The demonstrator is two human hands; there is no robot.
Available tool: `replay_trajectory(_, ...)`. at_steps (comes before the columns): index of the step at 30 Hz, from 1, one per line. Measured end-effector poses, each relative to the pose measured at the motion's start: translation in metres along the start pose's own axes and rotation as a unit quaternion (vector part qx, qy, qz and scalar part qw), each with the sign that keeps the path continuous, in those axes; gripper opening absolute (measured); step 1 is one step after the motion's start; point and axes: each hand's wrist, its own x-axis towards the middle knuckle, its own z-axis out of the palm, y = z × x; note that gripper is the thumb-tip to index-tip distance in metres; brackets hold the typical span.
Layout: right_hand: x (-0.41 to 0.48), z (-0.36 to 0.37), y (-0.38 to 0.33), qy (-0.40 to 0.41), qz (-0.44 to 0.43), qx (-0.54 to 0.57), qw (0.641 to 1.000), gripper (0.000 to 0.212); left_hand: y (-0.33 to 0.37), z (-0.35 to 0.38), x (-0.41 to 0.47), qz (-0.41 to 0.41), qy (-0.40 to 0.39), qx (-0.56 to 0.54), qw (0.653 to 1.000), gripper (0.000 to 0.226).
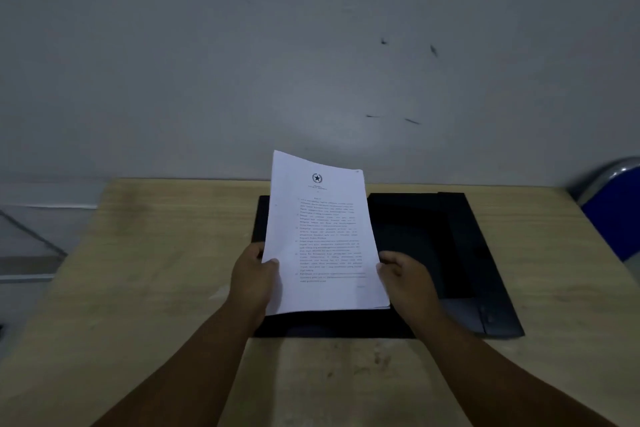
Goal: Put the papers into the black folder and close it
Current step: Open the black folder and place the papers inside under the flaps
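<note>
The printed text on the top sheet is too small and dim to read, and the papers (322, 236) cover the left half of the folder (450, 253); how many sheets the stack has cannot be counted. A blue chair (613, 204) is cut off at the right edge. There is one stack, one open black folder, one wooden table (156, 270), two hands. The left hand (252, 281) grips the stack's left edge, thumb on top, and the right hand (408, 282) grips its right edge. The stack tilts up, its near edge close above the folder.
</note>
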Motion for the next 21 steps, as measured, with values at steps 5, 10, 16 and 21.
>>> replay_trajectory(5, 0.023, -0.037, 0.027, 0.042, -0.015, -0.070, 0.997, 0.036, -0.011, 0.031, 0.004, -0.011, 0.004, 0.016, 1.000, 0.028)
replay_trajectory(10, 0.035, -0.067, 0.056, 0.182, -0.033, -0.297, 0.937, 0.043, -0.022, 0.040, 0.007, -0.021, 0.021, 0.023, 0.999, 0.025)
replay_trajectory(16, 0.044, -0.087, 0.083, 0.178, 0.084, -0.357, 0.913, 0.085, -0.036, 0.034, 0.006, -0.022, 0.033, 0.060, 0.997, 0.031)
replay_trajectory(21, 0.046, -0.093, 0.088, 0.157, 0.089, -0.365, 0.913, 0.085, -0.045, 0.032, 0.005, -0.036, 0.001, 0.071, 0.997, 0.024)
